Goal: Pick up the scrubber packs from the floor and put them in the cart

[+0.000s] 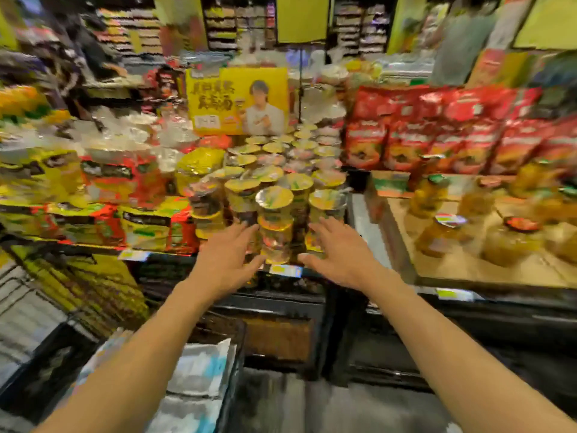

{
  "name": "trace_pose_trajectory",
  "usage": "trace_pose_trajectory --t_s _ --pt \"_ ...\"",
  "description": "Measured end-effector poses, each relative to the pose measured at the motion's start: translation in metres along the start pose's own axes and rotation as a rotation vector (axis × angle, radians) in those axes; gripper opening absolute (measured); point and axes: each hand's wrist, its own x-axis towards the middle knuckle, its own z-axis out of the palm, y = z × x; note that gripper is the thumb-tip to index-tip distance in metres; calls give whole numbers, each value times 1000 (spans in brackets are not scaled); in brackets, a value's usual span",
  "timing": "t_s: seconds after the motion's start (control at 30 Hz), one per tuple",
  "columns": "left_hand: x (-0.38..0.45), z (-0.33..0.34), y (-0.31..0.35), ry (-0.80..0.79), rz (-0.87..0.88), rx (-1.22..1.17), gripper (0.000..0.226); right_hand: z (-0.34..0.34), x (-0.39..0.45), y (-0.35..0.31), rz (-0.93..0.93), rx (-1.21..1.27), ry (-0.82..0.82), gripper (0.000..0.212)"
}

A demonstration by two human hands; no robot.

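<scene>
Plainly, both hands, left (229, 254) and right (338, 251), spread and holding nothing, should drop floorward, near the cart (232, 379), for packs (199, 367).

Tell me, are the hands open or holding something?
Open. Both the left hand and right hand have fingers spread, empty, reaching toward the stacked noodle cups.

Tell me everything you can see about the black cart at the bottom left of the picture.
The cart is a black basket with dark walls that look like plastic mesh, though blur hides the detail. Only part of it shows, at the lower left, below the shelf of yellow and red packets. Inside lie white and light blue packs, stacked flat. The person's left forearm crosses in front of it; neither hand touches it.
</scene>
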Motion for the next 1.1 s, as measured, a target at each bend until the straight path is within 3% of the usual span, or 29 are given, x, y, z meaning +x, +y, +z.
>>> trace_pose_trajectory --t_s 0.17,0.3,0.4,0.5,0.8,1.1 --pt "31 21 163 -35 378 -36 90 -45 -147 115 376 -60 87 81" --pt "29 31 307 -79 633 -36 80 -68 -284 188 650 -85 123 80" --pt "12 45 421 -71 824 -69 85 -80 -389 237 859 -92 146 84" --pt "-20 56 531 -73 997 -118 71 -90 -495 273 1056 -103 173 89" --pt "-101 79 771 -105 1476 -205 69 -107 -725 298 1559 -60 313 81" --pt "-141 127 915 -223 1685 -208 72 -95 -817 310 1893 35 398 81"
